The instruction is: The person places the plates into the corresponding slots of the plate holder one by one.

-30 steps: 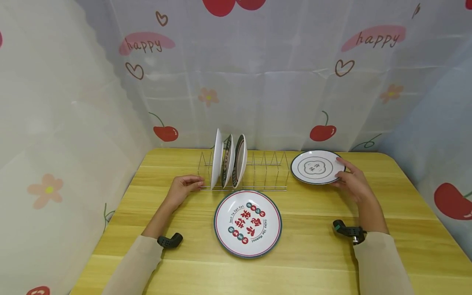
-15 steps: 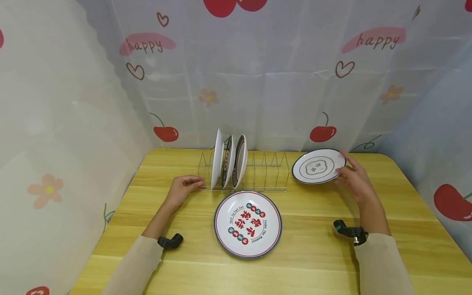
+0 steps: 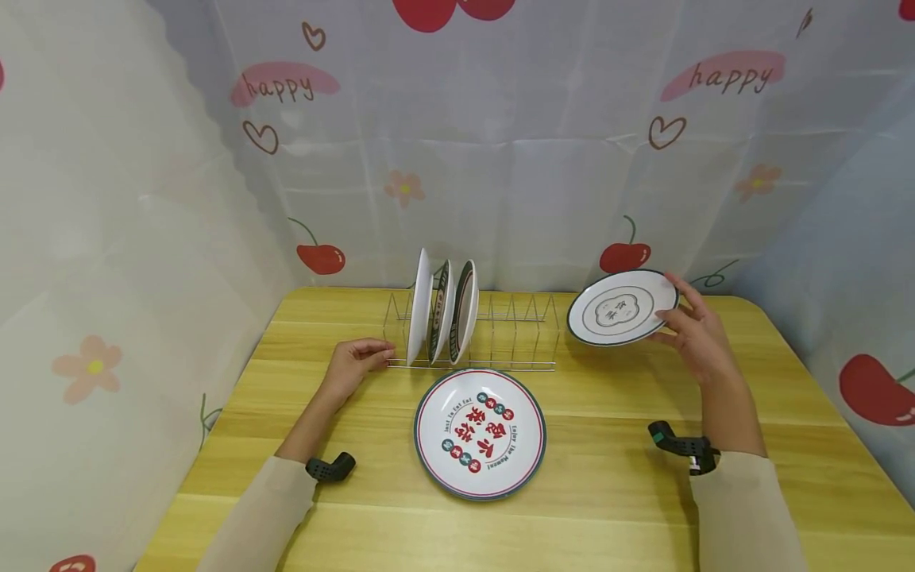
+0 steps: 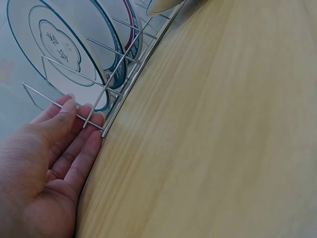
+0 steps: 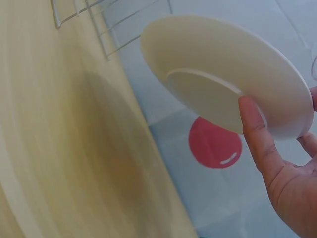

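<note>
Head view: right hand [image 3: 696, 334] pinches the rim of a small plate [image 3: 620, 307], lifted and tilted clear of the worktop [image 3: 615, 445], right of the wire rack [image 3: 500, 338]. Left hand [image 3: 353, 367], fingers relaxed, rests against the rack's end, likely steadying it. Three plates [image 3: 443, 310] stand upright in its slots; large plate [image 3: 480, 433] lies flat in front.
Left wrist view: fingertips [image 4: 69, 105] touch the rack wires.
Right wrist view: fingers [image 5: 255, 131] support the plate's underside [image 5: 223, 74].
</note>
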The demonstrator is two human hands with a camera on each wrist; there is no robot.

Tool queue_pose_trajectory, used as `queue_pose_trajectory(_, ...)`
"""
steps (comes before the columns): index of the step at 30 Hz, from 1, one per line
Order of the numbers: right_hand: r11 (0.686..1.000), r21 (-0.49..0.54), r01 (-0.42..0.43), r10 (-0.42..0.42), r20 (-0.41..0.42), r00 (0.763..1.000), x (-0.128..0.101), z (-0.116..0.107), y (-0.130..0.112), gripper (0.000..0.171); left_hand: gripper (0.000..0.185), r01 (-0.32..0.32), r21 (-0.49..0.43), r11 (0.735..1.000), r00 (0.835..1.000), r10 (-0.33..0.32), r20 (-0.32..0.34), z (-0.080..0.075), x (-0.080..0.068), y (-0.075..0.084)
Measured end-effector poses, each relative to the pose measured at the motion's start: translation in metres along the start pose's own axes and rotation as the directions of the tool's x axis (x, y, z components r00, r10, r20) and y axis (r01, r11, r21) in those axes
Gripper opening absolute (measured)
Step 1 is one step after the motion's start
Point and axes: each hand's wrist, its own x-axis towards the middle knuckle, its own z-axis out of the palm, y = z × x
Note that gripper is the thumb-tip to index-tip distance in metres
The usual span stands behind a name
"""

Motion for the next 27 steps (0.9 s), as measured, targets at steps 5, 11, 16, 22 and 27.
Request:
queue_pose_trajectory(5,0.998,-0.005,0.069,-0.069,0.015,0.997,-0.004,0.008,-0.013,0.058,0.022,0.003,0.004,1.000,1.000,-0.003,0.002,-0.001,0.000,-0.001)
queue_pose_trajectory(11,0.993,0.040,0.114,-0.115,0.026,0.993,-0.008,0.016,-0.025,0.058,0.022,-0.004,0.011,1.000,1.000,0.004,0.010,-0.002,0.001,-0.002)
queue_pose_trajectory(16,0.986,0.072,0.150,-0.152,0.030,0.988,-0.011,0.023,-0.034,0.060,0.023,-0.006,0.016,1.000,1.000,0.006,0.012,-0.002,0.001,-0.003)
queue_pose_trajectory(22,0.985,0.055,0.165,-0.166,0.019,0.986,-0.016,0.034,-0.042,0.061,0.021,0.007,0.007,1.000,1.000,-0.007,0.014,-0.002,0.000,-0.002)
queue_pose_trajectory(27,0.983,0.057,0.177,-0.179,0.027,0.983,-0.018,0.041,-0.046,0.060,0.020,0.003,0.001,1.000,1.000,-0.003,0.013,-0.002,0.000,-0.002)
